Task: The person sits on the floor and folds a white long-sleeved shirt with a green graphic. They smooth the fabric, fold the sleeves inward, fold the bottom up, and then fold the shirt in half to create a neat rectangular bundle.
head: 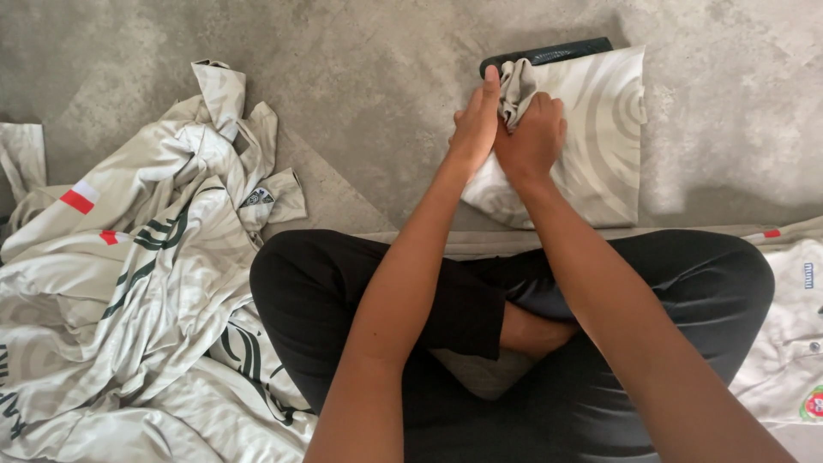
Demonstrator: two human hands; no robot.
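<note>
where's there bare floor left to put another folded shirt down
Bare concrete floor lies between the loose shirt pile and the folded shirt under both hands, left hand and right hand. More lies right of the folded shirt. It is crowded at left and by the right knee, where another shirt lies.
</note>
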